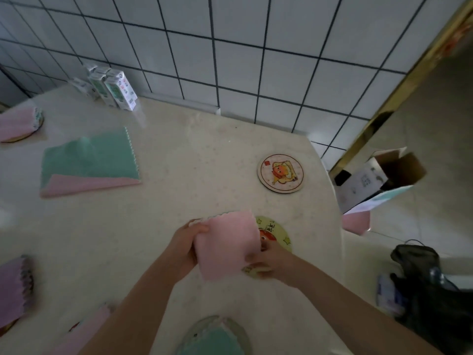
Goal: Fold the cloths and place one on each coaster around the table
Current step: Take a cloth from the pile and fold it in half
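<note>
L hand + R hand pinch folded pink square cloth over yellow round coaster, 5 o'clock. Cartoon-print round coaster, 3 o'clock, bare; green/pink cloth stack, 10 o'clock, unfolded.

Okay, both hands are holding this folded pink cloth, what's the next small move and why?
Probably lower the folded pink cloth onto the round yellow-green coaster partly under it: the left hand and right hand grip it just above that coaster, which bears no cloth.
</note>
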A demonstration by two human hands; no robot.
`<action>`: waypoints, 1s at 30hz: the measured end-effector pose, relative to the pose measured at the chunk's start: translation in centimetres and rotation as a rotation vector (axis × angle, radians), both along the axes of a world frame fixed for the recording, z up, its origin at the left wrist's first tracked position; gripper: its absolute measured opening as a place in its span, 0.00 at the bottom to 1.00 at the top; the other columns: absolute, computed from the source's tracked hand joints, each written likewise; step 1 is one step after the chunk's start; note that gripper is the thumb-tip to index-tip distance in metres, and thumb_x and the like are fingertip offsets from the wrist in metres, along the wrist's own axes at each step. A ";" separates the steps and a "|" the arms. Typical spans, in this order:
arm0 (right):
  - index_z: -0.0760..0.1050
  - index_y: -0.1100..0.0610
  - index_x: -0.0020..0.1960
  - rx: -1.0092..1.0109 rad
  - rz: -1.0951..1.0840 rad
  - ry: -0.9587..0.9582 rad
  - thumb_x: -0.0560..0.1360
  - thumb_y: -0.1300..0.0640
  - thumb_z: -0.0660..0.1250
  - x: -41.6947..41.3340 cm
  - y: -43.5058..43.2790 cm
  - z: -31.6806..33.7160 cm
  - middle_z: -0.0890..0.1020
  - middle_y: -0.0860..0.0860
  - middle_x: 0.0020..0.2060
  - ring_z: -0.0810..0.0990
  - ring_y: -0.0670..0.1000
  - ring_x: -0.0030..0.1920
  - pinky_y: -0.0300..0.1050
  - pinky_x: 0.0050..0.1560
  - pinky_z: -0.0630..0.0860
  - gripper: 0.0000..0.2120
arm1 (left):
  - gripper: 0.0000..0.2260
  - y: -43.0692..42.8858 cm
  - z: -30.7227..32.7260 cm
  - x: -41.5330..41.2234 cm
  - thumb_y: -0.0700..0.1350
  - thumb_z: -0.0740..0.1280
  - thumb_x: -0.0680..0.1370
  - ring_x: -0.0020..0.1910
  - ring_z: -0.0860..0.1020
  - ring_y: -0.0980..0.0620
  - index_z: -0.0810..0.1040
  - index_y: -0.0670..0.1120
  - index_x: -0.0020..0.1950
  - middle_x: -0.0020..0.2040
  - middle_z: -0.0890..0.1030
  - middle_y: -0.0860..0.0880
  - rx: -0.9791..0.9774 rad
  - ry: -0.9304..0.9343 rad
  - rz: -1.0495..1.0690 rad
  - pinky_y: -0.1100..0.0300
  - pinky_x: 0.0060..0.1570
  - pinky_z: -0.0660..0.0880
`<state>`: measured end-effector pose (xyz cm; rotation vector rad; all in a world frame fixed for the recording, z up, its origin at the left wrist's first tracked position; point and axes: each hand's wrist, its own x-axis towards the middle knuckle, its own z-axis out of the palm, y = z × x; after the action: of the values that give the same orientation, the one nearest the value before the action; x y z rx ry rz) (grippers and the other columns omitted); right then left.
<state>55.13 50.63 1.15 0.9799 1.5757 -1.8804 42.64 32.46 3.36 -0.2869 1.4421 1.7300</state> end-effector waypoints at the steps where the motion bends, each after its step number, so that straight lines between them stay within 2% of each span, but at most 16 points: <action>1: 0.73 0.53 0.59 -0.024 -0.049 0.016 0.66 0.59 0.74 0.6 0.9 0.1 0.82 0.52 0.52 0.82 0.51 0.46 0.47 0.44 0.77 0.22 | 0.22 1.1 0.1 0.2 0.41 0.66 0.69 0.54 0.77 0.42 0.75 0.34 0.62 0.61 0.77 0.34 0.028 -0.001 -0.019 0.52 0.51 0.74; 4: 0.73 0.57 0.58 -0.017 -0.196 0.097 0.71 0.64 0.70 2.2 3.5 0.3 0.80 0.54 0.47 0.82 0.52 0.39 0.49 0.46 0.78 0.16 | 0.18 3.8 -0.2 0.8 0.39 0.61 0.75 0.57 0.77 0.41 0.75 0.38 0.64 0.61 0.78 0.36 0.108 -0.006 -0.062 0.52 0.50 0.76; 7: 0.75 0.61 0.52 0.011 -0.289 0.152 0.72 0.68 0.67 3.1 5.5 0.1 0.79 0.58 0.44 0.80 0.54 0.39 0.47 0.43 0.79 0.10 | 0.19 5.6 -1.0 1.2 0.42 0.64 0.74 0.61 0.76 0.39 0.75 0.38 0.64 0.62 0.78 0.37 0.145 0.011 -0.092 0.45 0.60 0.71; 9: 0.76 0.61 0.48 0.054 -0.339 0.141 0.70 0.69 0.66 3.4 6.4 -0.4 0.79 0.57 0.41 0.79 0.54 0.39 0.48 0.44 0.79 0.08 | 0.19 6.5 -1.9 1.4 0.42 0.67 0.73 0.61 0.76 0.38 0.75 0.36 0.63 0.61 0.78 0.36 0.110 0.045 -0.074 0.43 0.60 0.72; 11: 0.76 0.64 0.49 0.076 -0.402 0.107 0.70 0.69 0.66 3.5 6.9 -1.1 0.79 0.58 0.41 0.80 0.55 0.40 0.49 0.46 0.81 0.09 | 0.18 7.1 -3.1 1.7 0.43 0.68 0.73 0.57 0.79 0.40 0.77 0.37 0.61 0.57 0.80 0.37 0.018 0.082 -0.063 0.46 0.54 0.76; 14: 0.75 0.66 0.52 0.082 -0.413 0.022 0.72 0.68 0.67 3.6 6.9 -2.1 0.81 0.61 0.45 0.83 0.56 0.41 0.48 0.42 0.82 0.09 | 0.11 7.6 -4.9 2.2 0.40 0.69 0.75 0.44 0.79 0.44 0.79 0.40 0.57 0.48 0.82 0.40 -0.300 0.174 -0.031 0.53 0.42 0.78; 17: 0.76 0.64 0.50 0.165 -0.355 -0.031 0.71 0.63 0.70 3.9 6.7 -3.3 0.83 0.61 0.45 0.85 0.57 0.42 0.53 0.46 0.82 0.09 | 0.10 6.8 -6.7 2.1 0.39 0.71 0.73 0.41 0.79 0.44 0.79 0.39 0.54 0.43 0.80 0.42 -0.550 0.233 -0.045 0.50 0.44 0.80; 19: 0.76 0.63 0.48 0.222 -0.340 -0.055 0.70 0.61 0.71 4.2 6.5 -3.8 0.83 0.60 0.44 0.85 0.55 0.40 0.50 0.43 0.83 0.09 | 0.10 6.0 -7.4 2.0 0.42 0.73 0.71 0.41 0.81 0.43 0.80 0.41 0.50 0.42 0.82 0.43 -0.631 0.273 -0.072 0.45 0.47 0.80; 22: 0.76 0.61 0.45 0.306 -0.346 -0.065 0.70 0.61 0.73 4.6 6.3 -4.0 0.83 0.59 0.42 0.84 0.53 0.36 0.44 0.37 0.81 0.07 | 0.08 5.2 -7.7 1.9 0.45 0.76 0.69 0.40 0.82 0.44 0.81 0.45 0.44 0.40 0.83 0.44 -0.705 0.350 -0.134 0.46 0.48 0.80; 26: 0.76 0.56 0.42 0.443 -0.313 -0.051 0.70 0.60 0.72 4.6 6.6 -3.6 0.83 0.57 0.40 0.83 0.51 0.33 0.40 0.33 0.80 0.05 | 0.05 5.4 -7.3 2.0 0.44 0.76 0.68 0.41 0.82 0.42 0.81 0.46 0.40 0.38 0.83 0.44 -0.655 0.405 -0.143 0.45 0.47 0.80; 30: 0.76 0.56 0.42 0.488 -0.273 -0.102 0.68 0.59 0.71 4.9 6.6 -3.7 0.84 0.58 0.39 0.85 0.54 0.36 0.49 0.42 0.83 0.05 | 0.06 5.2 -7.6 2.4 0.46 0.76 0.68 0.40 0.82 0.44 0.81 0.47 0.40 0.38 0.83 0.47 -0.674 0.462 -0.186 0.46 0.48 0.80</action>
<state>60.04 57.23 -2.57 1.5403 1.9659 -1.6029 45.01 37.65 -4.26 -0.0955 2.2970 1.1533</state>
